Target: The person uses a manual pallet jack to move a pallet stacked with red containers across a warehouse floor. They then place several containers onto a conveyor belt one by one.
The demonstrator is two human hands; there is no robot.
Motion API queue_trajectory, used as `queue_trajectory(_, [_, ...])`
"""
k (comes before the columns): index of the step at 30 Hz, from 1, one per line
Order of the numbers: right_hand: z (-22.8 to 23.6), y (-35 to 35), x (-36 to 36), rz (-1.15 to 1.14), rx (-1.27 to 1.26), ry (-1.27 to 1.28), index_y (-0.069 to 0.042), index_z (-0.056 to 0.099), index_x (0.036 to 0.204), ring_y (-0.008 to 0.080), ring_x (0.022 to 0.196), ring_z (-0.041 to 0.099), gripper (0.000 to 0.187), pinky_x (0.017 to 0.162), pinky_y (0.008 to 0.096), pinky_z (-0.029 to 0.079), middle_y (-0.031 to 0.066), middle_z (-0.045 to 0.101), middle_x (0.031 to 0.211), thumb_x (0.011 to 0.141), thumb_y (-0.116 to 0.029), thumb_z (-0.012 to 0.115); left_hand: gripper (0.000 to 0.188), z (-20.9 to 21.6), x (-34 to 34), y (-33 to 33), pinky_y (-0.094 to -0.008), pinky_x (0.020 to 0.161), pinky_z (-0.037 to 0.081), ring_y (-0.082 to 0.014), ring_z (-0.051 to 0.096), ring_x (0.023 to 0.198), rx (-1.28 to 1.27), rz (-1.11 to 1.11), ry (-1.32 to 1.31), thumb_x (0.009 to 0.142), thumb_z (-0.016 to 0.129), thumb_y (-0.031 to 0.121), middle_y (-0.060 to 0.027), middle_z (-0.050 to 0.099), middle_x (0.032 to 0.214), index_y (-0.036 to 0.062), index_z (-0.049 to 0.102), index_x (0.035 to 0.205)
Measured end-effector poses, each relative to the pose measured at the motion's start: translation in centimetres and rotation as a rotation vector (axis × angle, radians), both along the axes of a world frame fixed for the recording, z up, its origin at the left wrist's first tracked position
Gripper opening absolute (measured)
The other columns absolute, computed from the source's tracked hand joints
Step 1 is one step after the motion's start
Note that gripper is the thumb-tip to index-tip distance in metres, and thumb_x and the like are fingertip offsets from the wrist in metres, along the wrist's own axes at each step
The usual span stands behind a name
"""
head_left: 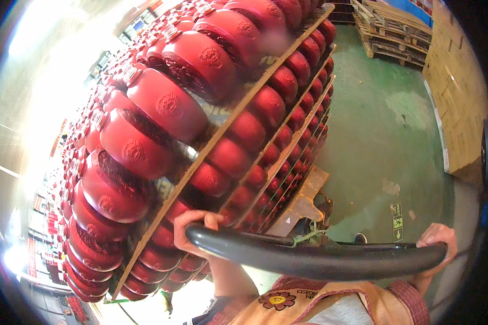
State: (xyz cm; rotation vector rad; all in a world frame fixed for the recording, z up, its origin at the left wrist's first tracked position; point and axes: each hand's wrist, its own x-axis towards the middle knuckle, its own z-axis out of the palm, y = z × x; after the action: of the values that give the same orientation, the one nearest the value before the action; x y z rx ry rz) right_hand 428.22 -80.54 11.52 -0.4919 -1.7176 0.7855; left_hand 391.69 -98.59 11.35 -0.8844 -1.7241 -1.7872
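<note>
My left hand (190,230) is closed round the left end of a thick black handle (309,260). At the handle's other end my right hand (439,241) is closed on it too. Below the handle shows the scuffed orange-yellow body of a pallet jack (303,203), with a greenish cord (309,237) tied near the handle's middle. Just ahead and to the left rises a tall stack of glossy red round jars (168,100), each with a raised emblem. Thin wooden boards (222,132) separate its layers. Whether the jack's forks are under the stack is hidden.
Worn green floor (368,135) runs along the right of the stack, with a floor sign (398,222). Wooden pallets (393,30) are piled at the far right. Cardboard boxes (455,92) form a wall along the right side. More red goods (77,309) stand at lower left.
</note>
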Motion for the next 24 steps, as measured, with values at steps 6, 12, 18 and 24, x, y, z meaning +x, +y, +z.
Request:
queue_trajectory(6, [0.9, -0.9, -2.6, -0.317, 0.029, -0.147, -0.008, 0.063, 0.073, 0.0174, 0.051, 0.054, 0.026, 0.051, 0.0301, 0.041, 0.0022, 0.060, 0.060, 0.059, -0.017, 0.083, 0.007, -0.5, -2.7, 2.4, -0.0274, 0.054, 0.051, -0.0148, 0.058, 0.057, 0.083, -0.058, -0.072, 0.085, 0.058, 0.001, -0.0098, 0.058, 0.069, -0.0037, 0.057, 0.090])
queue_trajectory(12, [0.5, 3.1, -5.0, -0.109, 0.072, -0.124, -0.004, 0.060, 0.076, 0.0212, 0.057, 0.061, 0.023, 0.058, 0.0291, 0.047, 0.0075, 0.062, 0.066, 0.056, -0.004, 0.071, 0.008, -1.3, -4.6, 4.5, -0.0301, 0.061, 0.058, -0.0192, 0.063, 0.066, 0.163, -0.092, -0.020, 0.085, 0.060, -0.003, -0.0133, 0.062, 0.075, -0.0022, 0.058, 0.092])
queue_trajectory(18, [-0.3, 9.3, -8.1, -0.085, -0.163, -0.142, -0.003, 0.061, 0.083, 0.0095, 0.070, 0.054, 0.025, 0.065, 0.0249, 0.044, 0.0022, 0.059, 0.074, 0.060, 0.006, 0.069, 0.012, -2.4, -6.7, 9.0, -0.0325, 0.077, 0.052, -0.0202, 0.063, 0.078, 0.037, 0.083, 0.037, 0.081, 0.064, 0.000, -0.0088, 0.065, 0.085, -0.0001, 0.061, 0.093])
queue_trajectory(24, [-0.1, 14.1, -9.9, 0.006, -0.216, -0.082, -0.003, 0.062, 0.086, 0.0062, 0.059, 0.052, 0.022, 0.052, 0.0234, 0.041, -0.0010, 0.057, 0.072, 0.070, 0.011, 0.066, 0.014, -3.8, -8.0, 13.2, -0.0293, 0.070, 0.050, -0.0151, 0.058, 0.075, 0.048, 0.101, 0.084, 0.084, 0.073, 0.006, -0.0036, 0.061, 0.082, -0.0001, 0.062, 0.090])
